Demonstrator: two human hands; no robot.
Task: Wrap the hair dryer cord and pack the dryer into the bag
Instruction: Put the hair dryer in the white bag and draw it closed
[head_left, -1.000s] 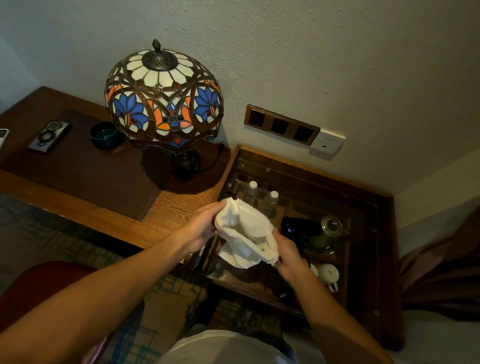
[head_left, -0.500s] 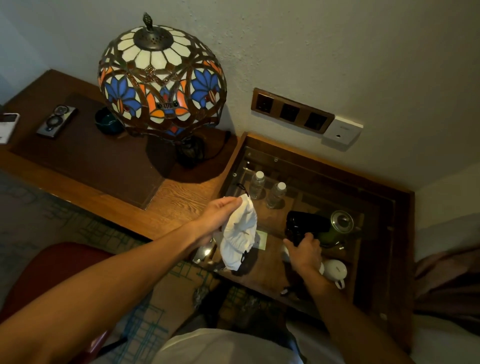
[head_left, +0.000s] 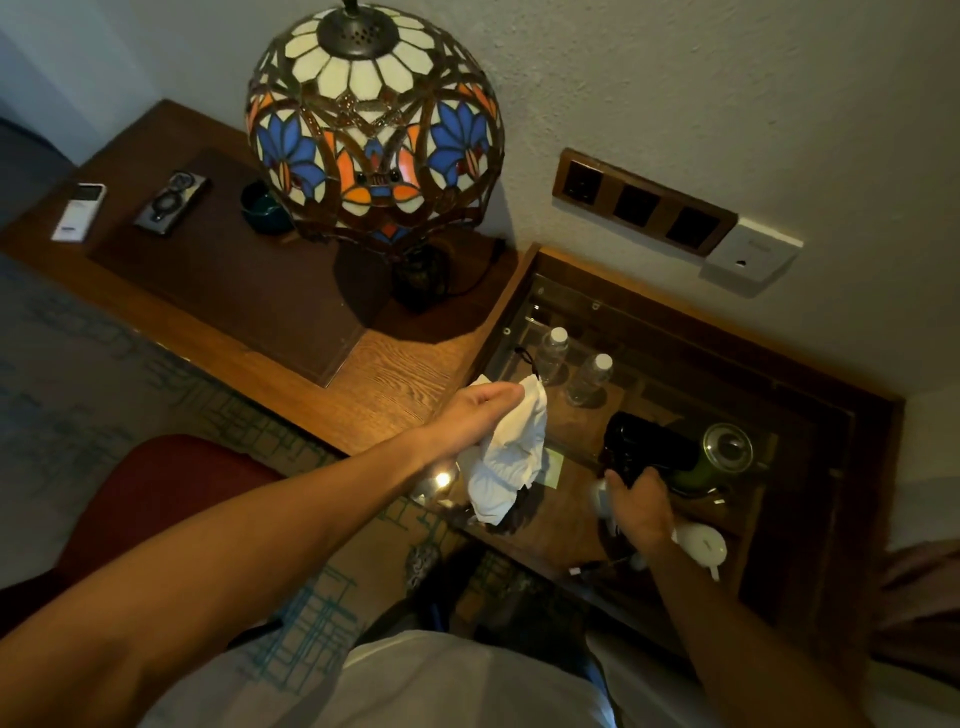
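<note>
- Left hand (head_left: 475, 421) is gripping a crumpled white bag (head_left: 506, 454) by its upper part, fingers curled tight around the cloth; the rest is hanging down above the front edge of the glass top (head_left: 524, 332).
- A black drawstring loop (head_left: 525, 358) is sticking up from the top of the bag, just past the fingers.
- Right hand (head_left: 636, 506) is reaching down to the black hair dryer (head_left: 647, 444), which is lying on its side on the glass top; the thumb is touching the near end of the dryer. The other fingers are hidden behind the hand, so I cannot tell whether they are closing on it.
- Dryer is sitting just beside a green kettle with a glass lid (head_left: 724, 449), to the right of the bag, apart from it.
- Two clear water bottles (head_left: 550, 356) with white caps are standing under the glass, behind the bag.
- A white cup (head_left: 701, 543) is showing just right of the right wrist.
- On the wooden worktop (head_left: 395, 384) to the left, a stained-glass lamp (head_left: 374, 119) is standing by the wall.
</note>
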